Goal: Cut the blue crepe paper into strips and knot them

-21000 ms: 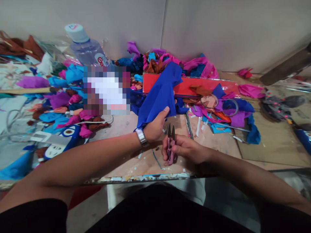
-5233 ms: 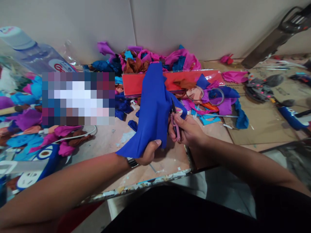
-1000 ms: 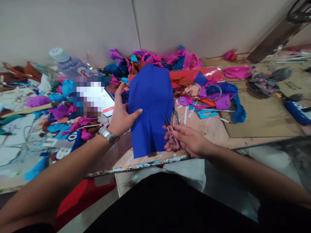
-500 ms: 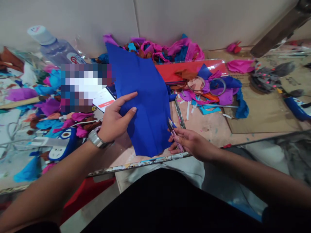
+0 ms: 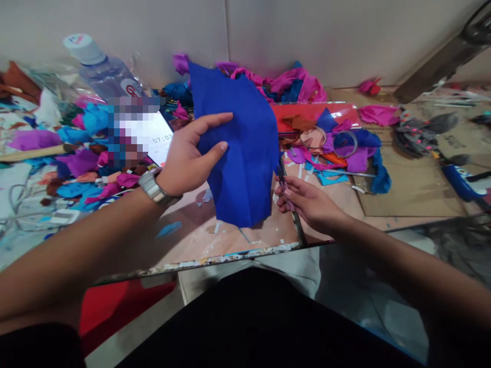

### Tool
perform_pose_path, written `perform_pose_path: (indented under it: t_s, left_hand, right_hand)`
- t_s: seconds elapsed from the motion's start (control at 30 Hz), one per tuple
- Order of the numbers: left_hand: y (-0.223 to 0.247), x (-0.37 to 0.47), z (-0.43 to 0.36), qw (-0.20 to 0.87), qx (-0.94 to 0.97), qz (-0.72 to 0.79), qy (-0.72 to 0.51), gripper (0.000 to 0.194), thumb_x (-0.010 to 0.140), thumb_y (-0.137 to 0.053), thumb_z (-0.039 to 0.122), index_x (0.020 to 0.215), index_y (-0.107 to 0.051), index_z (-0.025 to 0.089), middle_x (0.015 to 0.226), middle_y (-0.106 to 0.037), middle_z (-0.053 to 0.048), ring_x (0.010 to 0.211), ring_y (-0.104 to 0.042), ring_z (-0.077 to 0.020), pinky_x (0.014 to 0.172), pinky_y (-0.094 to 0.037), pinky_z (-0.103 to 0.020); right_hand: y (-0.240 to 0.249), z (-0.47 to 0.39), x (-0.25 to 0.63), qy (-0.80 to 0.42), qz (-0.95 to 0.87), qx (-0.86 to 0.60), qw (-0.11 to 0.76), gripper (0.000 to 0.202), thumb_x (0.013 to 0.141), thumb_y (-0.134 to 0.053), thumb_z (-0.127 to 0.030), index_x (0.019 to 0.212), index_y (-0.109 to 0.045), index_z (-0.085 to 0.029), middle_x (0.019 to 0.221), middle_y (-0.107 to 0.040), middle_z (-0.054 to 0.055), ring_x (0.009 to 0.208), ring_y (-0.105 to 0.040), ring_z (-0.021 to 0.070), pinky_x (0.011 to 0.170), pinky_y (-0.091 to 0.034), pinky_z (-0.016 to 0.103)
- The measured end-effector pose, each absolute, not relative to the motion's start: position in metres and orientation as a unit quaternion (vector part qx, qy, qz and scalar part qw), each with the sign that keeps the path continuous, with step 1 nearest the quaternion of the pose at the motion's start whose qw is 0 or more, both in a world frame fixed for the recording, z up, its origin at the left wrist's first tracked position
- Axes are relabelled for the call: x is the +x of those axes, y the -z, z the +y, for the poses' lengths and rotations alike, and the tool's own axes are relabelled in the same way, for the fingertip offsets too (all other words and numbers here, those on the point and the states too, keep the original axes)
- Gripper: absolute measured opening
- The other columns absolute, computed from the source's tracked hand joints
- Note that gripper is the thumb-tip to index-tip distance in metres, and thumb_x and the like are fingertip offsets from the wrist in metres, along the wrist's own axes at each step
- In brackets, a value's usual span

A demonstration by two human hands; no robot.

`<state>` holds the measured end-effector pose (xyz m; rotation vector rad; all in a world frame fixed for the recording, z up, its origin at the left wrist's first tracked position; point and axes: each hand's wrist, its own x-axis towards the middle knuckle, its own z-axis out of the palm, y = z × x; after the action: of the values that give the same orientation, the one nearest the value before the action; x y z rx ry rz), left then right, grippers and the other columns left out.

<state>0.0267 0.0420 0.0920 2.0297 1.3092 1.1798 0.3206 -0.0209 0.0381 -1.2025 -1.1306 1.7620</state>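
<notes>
A large deep-blue sheet point(image 5: 245, 158), like crepe paper or thin cloth, is held up over the near part of the table. My left hand point(image 5: 192, 158) grips its left side, thumb and forefinger on top, the other fingers hidden beneath. My right hand point(image 5: 307, 202) has its fingers around the handles of small scissors point(image 5: 284, 186). Their dark blades point away from me, up against the sheet's right edge. How far the blades are parted is too small to make out.
Coloured scraps point(image 5: 80, 163) cover the left; more scraps with tape rolls point(image 5: 345, 144) lie right. A bottle point(image 5: 103, 71) and lit phone point(image 5: 155, 133) stand or lie behind my left hand. Cardboard point(image 5: 414, 189) lies far right, below a dark post point(image 5: 433, 66). The table edge point(image 5: 230, 255) is near me.
The blue sheet and both hands have moved away from me, farther over the table. The scissors have shifted up along the sheet's right edge. The view has shifted slightly.
</notes>
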Motion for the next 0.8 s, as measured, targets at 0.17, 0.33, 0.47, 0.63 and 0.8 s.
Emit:
perform_pose_path:
  t_s: [0.17, 0.33, 0.47, 0.63, 0.8]
  left_hand:
    - [-0.123, 0.043, 0.068, 0.175, 0.781, 0.417, -0.431, 0.046, 0.095, -0.069, 0.02, 0.14, -0.064, 0.017, 0.144, -0.068, 0.0, 0.137, -0.062, -0.0231, 0.124, -0.044, -0.041]
    - [-0.143, 0.043, 0.071, 0.141, 0.799, 0.409, -0.418, 0.048, 0.095, -0.059, 0.019, 0.143, -0.06, 0.013, 0.144, -0.066, 0.005, 0.142, -0.057, -0.0228, 0.122, -0.04, -0.043]
    - [-0.145, 0.028, 0.067, 0.12, 0.795, 0.404, -0.437, 0.049, 0.095, -0.062, 0.017, 0.144, -0.061, 0.012, 0.146, -0.066, 0.002, 0.142, -0.058, -0.0231, 0.122, -0.041, -0.04]
    - [-0.151, 0.009, 0.07, 0.148, 0.786, 0.385, -0.46, 0.05, 0.096, -0.062, 0.024, 0.146, -0.06, 0.018, 0.145, -0.065, 0.009, 0.142, -0.057, -0.0256, 0.122, -0.042, -0.043]
    - [-0.164, -0.004, 0.081, 0.167, 0.798, 0.29, -0.502, 0.054, 0.098, -0.062, 0.036, 0.147, -0.058, 0.015, 0.142, -0.066, 0.006, 0.146, -0.051, -0.0344, 0.122, -0.039, -0.057]
  right_hand:
    - [-0.042, 0.0, 0.316, -0.638, -0.466, -0.455, 0.411, 0.036, 0.089, -0.073, -0.027, 0.124, -0.064, -0.026, 0.105, -0.064, 0.001, 0.084, -0.062, 0.0137, 0.079, -0.053, 0.032]
    - [-0.047, 0.008, 0.301, -0.66, -0.431, -0.426, 0.444, 0.036, 0.088, -0.075, -0.024, 0.121, -0.062, -0.027, 0.102, -0.064, 0.0, 0.085, -0.063, 0.0138, 0.083, -0.054, 0.031]
    - [-0.046, 0.01, 0.281, -0.688, -0.409, -0.403, 0.445, 0.028, 0.089, -0.072, -0.026, 0.116, -0.061, -0.027, 0.103, -0.067, 0.001, 0.094, -0.064, 0.0169, 0.089, -0.055, 0.034]
    - [-0.041, 0.014, 0.262, -0.715, -0.406, -0.373, 0.43, 0.025, 0.09, -0.071, -0.026, 0.112, -0.059, -0.027, 0.11, -0.068, 0.002, 0.095, -0.065, 0.0169, 0.087, -0.057, 0.033]
    - [-0.029, 0.014, 0.256, -0.718, -0.422, -0.352, 0.427, 0.034, 0.087, -0.072, -0.023, 0.116, -0.056, -0.03, 0.119, -0.068, 0.0, 0.098, -0.065, 0.016, 0.087, -0.058, 0.032]
